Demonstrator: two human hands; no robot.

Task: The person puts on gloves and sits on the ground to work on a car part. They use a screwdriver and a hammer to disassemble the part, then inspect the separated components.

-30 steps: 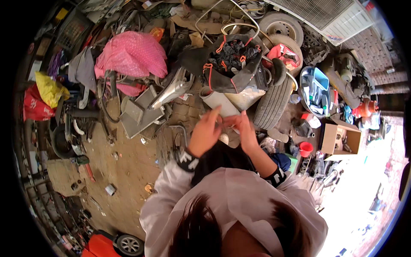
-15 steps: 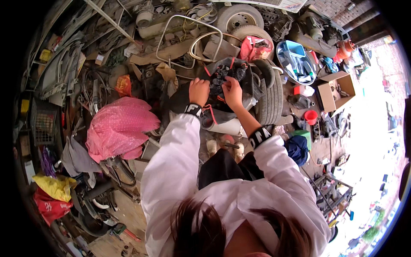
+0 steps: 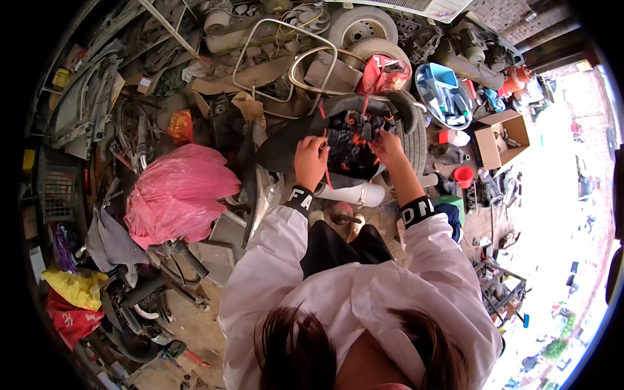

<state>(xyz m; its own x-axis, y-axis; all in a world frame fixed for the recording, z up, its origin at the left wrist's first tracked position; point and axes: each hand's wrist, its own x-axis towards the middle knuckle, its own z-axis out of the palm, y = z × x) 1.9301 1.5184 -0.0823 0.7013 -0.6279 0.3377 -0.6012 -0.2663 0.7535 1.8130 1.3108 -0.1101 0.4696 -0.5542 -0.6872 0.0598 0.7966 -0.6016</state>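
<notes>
In front of me an opened dark bag [image 3: 286, 151] with red-orange edging lies beside a car tyre. Inside its mouth is a jumble of black pieces [image 3: 344, 153] with orange bits; their kind is too small to make out. My left hand [image 3: 312, 161] is closed at the bag's left edge, fingers curled on the rim. At the right side of the opening my right hand [image 3: 389, 148] pinches with thumb and fingers by a dark grey clump [image 3: 369, 128]. Whether it holds that clump or the bag's rim is hidden.
Car tyres [image 3: 411, 146] stand right of the bag, and a bent metal tube frame [image 3: 244, 62] lies beyond it. A pink plastic cover [image 3: 182, 195] sits at left. Further right are a blue tub [image 3: 426, 97], a cardboard box [image 3: 487, 146] and a red bucket [image 3: 463, 175].
My hands have moved apart, the right one to the right. The bag's mouth is spread wider, showing more of the black and orange contents.
</notes>
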